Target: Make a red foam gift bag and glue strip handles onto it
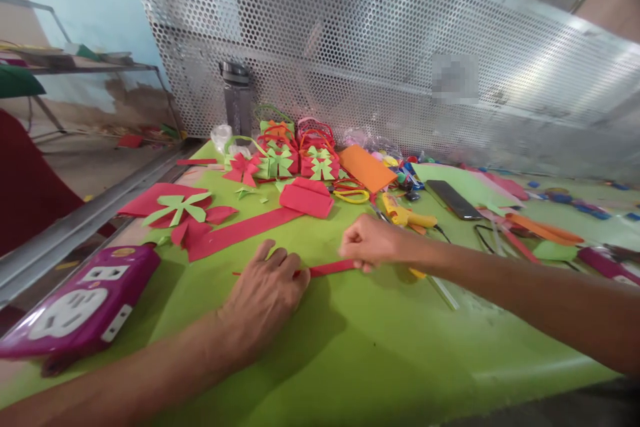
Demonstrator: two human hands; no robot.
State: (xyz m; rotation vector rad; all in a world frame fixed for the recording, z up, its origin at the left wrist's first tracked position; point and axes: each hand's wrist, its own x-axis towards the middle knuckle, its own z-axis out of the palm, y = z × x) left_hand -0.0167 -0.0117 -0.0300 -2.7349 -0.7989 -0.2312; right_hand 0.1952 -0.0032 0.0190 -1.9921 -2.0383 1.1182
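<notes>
Red strip (331, 269) runs unattached from my right hand (369, 242), clamped on it, beneath my left hand (270, 292), whose grip I cannot tell; bow-fronted bags (321, 165) stand assembled behind.

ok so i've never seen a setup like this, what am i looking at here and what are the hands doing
No machine here: these are a person's own bare hands, seen by a camera worn on the head, looking forward and down. It is the only view.

The right hand is closed on one end of a thin red strip. The left hand lies over the strip farther along; its grip is hidden.

The green work surface also bears a purple power strip at left, small bags with green bow shapes, a yellow glue gun and a dark phone. Behind stands a perforated metal panel.
</notes>
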